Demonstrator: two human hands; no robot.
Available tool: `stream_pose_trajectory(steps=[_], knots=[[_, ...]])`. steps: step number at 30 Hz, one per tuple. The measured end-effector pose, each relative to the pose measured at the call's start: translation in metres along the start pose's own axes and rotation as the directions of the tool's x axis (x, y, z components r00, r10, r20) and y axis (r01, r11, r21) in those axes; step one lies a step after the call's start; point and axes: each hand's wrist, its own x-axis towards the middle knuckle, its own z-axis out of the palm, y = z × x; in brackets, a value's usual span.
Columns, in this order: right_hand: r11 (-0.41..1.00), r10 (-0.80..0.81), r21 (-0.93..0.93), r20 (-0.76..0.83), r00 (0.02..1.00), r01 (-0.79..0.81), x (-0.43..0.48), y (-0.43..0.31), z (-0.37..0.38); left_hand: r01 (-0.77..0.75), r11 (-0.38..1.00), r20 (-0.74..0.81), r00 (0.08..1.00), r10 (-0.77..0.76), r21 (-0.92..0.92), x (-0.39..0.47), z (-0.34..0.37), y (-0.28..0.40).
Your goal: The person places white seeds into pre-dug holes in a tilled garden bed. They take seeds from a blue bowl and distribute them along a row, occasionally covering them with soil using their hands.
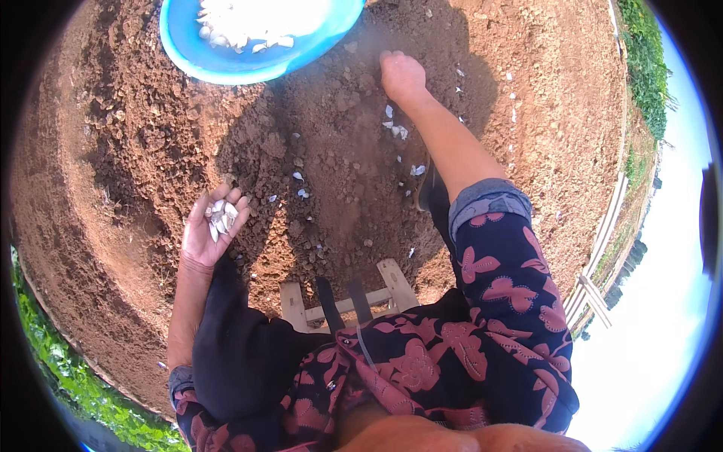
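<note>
My left hand (212, 226) is palm up at the left, fingers curled round several garlic cloves (221, 217). My right hand (403, 76) reaches forward, low over the brown soil (344, 141), back of the hand up and fingers bent. Its fingertips are mostly hidden, so whether it holds a clove cannot be told. To its left, a blue plastic basin (226, 76) heaped with garlic cloves (220, 37) rests on the ground. Several pale cloves or bits of skin (397, 131) lie on the soil just below my right hand, and more lie between my arms.
A low wooden stool frame (397, 285) with dark straps stands between my legs. A row of pale bits (513, 114) dots the soil at the right. Pale poles (599, 248) lie along the far right edge, and green plants (644, 68) border the plot on both sides.
</note>
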Motion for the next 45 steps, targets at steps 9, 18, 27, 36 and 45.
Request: stream_pose_trajectory(steps=[9, 18, 27, 36, 45], knots=[[0.952, -0.042, -0.245, 0.489, 0.871, 0.184, -0.003, -0.070, -0.093, 0.051, 0.992, 0.171, 0.985, -0.031, -0.113, 0.010, 0.028, 0.001], [0.544, -0.673, 0.753, 0.129, 0.728, 0.370, -0.132, -0.229, -0.103, 0.032, 0.994, 0.244, 0.970, -0.006, -0.103, 0.011, 0.012, 0.006], [0.525, -0.743, 0.575, -0.051, 0.668, 0.627, -0.144, -0.214, -0.088, 0.034, 0.998, 0.146, 0.988, -0.041, 0.049, 0.012, 0.025, -0.007], [0.454, -0.670, 0.775, -0.029, 0.742, 0.439, -0.131, -0.197, -0.073, 0.084, 0.993, 0.162, 0.982, -0.096, 0.076, 0.020, 0.036, -0.005], [0.165, -0.592, 0.885, 0.442, 0.674, -0.435, -0.109, -0.186, -0.098, 0.069, 0.998, 0.150, 0.986, -0.068, 0.000, 0.020, 0.016, -0.002]])
